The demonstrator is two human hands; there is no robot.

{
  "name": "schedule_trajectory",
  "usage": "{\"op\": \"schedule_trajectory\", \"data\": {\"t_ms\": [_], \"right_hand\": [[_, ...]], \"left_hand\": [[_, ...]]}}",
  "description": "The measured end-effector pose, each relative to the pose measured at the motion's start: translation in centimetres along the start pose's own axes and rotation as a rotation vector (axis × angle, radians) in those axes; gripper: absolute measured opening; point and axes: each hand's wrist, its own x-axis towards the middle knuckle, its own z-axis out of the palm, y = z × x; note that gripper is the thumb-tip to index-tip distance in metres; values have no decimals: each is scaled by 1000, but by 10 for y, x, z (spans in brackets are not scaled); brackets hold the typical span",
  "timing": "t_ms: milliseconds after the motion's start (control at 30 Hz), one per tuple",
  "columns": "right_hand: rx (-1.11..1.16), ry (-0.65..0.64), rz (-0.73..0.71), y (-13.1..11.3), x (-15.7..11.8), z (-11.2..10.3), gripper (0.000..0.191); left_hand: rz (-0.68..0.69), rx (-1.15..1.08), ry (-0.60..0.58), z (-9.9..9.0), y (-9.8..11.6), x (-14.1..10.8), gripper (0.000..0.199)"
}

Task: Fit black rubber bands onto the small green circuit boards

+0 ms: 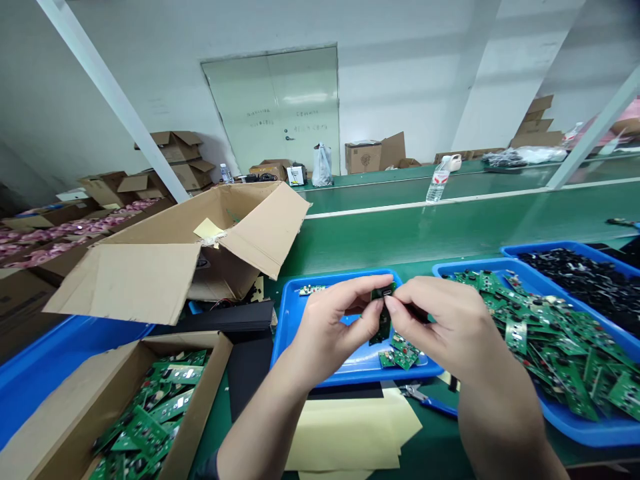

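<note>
Over a blue tray (286,333), my left hand (340,320) pinches a small green circuit board (383,327) between thumb and fingers. The board stands on edge, with a dark part and a small metal-rimmed socket (387,292) at its top. My right hand (445,320) is closed, its thumb and forefinger pressed close to that socket. Something dark shows under its curled fingers, mostly hidden. In the tray below lie several circuit boards (403,353), and another board (313,290) rests at its far left corner.
To the right, a blue tray (595,433) holds heaped circuit boards; behind it are black parts (575,270). Blue-handled pliers (430,400) and yellow paper sheets (350,433) lie in front. At left stand a cardboard box of boards (200,393) and a large open carton (140,273).
</note>
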Motion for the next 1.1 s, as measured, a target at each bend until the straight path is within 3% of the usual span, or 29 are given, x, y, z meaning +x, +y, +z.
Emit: {"op": "schedule_trajectory", "data": {"t_ms": [100,167,300,400,533,567,600,633,667,733,767,867,1000,1100], "right_hand": [[65,-133,-11,5,-1,-5,24],[64,-141,-10,5,-2,-5,23],[-68,82,-5,-1,-2,8,23],[-112,163,26,2,0,15,24],[-388,295,93,29,2,-3,24],[-355,290,166,36,1,-11,26],[-230,239,233,39,0,-19,25],[-43,163,280,40,0,-25,25],[155,78,294,37,-1,-28,24],[505,-93,294,26,0,-26,12],[562,-175,306,19,1,-22,15],[589,-358,333,3,6,-6,33],[490,-352,357,-2,2,-5,30],[398,-310,519,1,-16,-20,31]], "left_hand": [[-15,-6,19,1,-1,-1,17],[-16,7,18,3,-2,-1,17],[-4,81,81,11,-3,-2,14],[-30,119,122,15,0,-3,12],[-129,180,214,2,11,-8,16],[-151,153,359,-4,14,-10,17],[-196,136,442,-11,16,-11,22],[-224,115,452,-17,17,-12,29],[-232,78,374,-23,17,-12,33],[-304,-51,353,-29,16,-11,27],[-400,-86,400,-29,15,-9,23],[-493,-188,393,-23,14,-5,20],[-435,-186,416,-17,14,-5,18],[-283,-129,423,-21,10,-7,22]]}}
